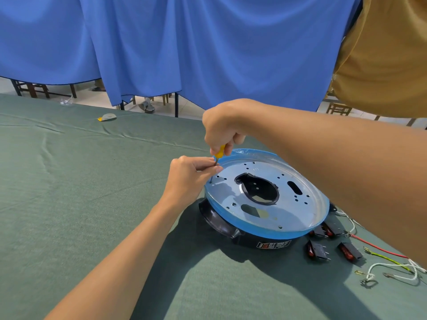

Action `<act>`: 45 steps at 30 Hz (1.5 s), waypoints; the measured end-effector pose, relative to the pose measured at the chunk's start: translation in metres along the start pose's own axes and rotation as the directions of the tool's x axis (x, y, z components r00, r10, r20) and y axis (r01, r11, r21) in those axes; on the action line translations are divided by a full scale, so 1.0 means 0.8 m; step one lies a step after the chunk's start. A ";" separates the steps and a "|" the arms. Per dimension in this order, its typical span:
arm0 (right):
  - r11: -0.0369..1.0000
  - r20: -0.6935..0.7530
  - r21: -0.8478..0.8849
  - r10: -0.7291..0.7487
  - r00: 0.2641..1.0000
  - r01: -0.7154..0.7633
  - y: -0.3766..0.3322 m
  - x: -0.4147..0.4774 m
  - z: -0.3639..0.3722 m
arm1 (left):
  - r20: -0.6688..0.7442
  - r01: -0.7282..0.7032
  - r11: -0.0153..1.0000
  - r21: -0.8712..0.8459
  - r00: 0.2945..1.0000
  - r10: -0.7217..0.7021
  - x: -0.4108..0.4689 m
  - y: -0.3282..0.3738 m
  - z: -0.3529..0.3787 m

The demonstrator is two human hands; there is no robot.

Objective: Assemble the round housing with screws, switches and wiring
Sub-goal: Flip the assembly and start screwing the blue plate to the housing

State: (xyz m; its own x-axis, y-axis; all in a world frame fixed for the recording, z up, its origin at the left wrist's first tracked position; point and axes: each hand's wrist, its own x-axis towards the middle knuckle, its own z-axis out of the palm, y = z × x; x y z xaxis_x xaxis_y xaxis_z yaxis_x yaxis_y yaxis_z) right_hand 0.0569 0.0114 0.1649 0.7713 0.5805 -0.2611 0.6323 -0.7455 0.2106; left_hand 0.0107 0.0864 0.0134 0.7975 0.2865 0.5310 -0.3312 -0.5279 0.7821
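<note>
The round housing (219,220) rests on the bench (92,204), on its right half and well back from the far edge. The bench is covered with a green cloth. The housing has a black base. A metal plate (288,204) with a blue-filmed rim lies on top of it, and the plate has a large central opening and several small holes.

Right hand (221,128): fingers curled round the yellow handle of a screwdriver (219,153), held nearly upright above the left rim of the plate. The shaft tip meets a small hole close to that rim. Whether a screw sits under the tip cannot be told.

Left hand (187,179): thumb and fingertips pinch the screwdriver shaft just below the handle, beside the left edge of the housing.

Loose parts, on the cloth to the right of the housing:
- Black switches (317,249) with red rockers, lying near the base.
- Wires (390,262) in white, red and yellow-green with metal terminals, partly hidden under the right forearm.

A small grey and yellow item (106,117) lies near the far edge of the bench. A blue curtain (208,54) hangs beyond that edge
</note>
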 end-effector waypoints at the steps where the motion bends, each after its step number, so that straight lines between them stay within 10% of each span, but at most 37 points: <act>1: 1.000 -0.003 0.025 0.010 1.000 -0.010 0.004 -0.001 0.002 | -0.002 0.010 1.000 0.015 1.000 -0.010 0.001 0.000 0.001; 16: 0.903 -0.122 -0.355 -0.300 0.946 0.241 0.005 -0.004 0.006 | 0.042 0.069 0.997 -0.026 0.997 -0.068 -0.001 -0.003 -0.004; 29: 0.998 0.003 -0.056 0.026 1.000 -0.026 0.001 -0.005 0.004 | -0.204 0.187 0.977 -0.098 0.958 -0.204 -0.001 -0.030 0.002; 45: 0.978 0.198 -0.139 0.181 0.963 -0.155 -0.018 -0.021 -0.004 | -0.002 0.375 0.927 0.006 0.927 -0.375 -0.001 -0.027 0.004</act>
State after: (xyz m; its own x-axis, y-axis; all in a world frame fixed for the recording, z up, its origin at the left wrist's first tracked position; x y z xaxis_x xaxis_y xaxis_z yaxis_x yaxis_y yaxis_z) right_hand 0.0352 0.0132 0.1690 0.8432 0.3593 -0.3999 0.5087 -0.7738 0.3774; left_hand 0.0192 0.0952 -0.0051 0.8627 0.4645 0.1999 -0.0052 -0.3871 0.9220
